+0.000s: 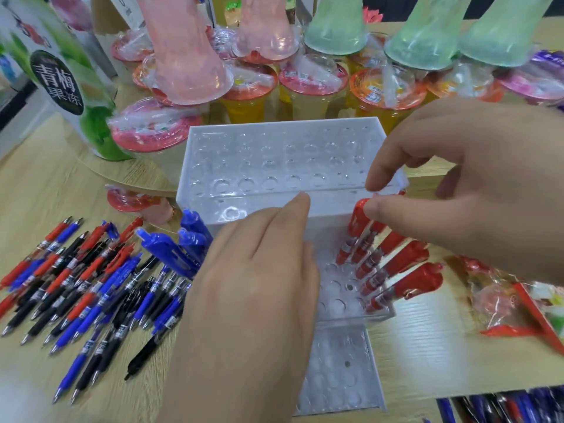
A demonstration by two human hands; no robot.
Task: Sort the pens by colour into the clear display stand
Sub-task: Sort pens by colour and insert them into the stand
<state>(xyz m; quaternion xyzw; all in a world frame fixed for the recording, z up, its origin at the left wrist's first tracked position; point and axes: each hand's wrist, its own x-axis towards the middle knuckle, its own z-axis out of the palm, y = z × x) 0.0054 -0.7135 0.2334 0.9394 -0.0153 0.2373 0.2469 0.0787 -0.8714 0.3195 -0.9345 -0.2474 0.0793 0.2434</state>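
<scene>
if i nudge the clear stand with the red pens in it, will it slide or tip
The clear display stand looks like thin, light plastic on smooth wood, so it would probably slide. All the red pens stand in its right side, leaning, so a hard shove might rattle them or tilt that end.

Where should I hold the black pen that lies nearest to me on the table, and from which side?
Pinch the black pen at mid-barrel from above, fingers across its width. It lies flat on the wooden table, at the near edge of the mixed pile of pens, so that part is free of neighbours.
</scene>
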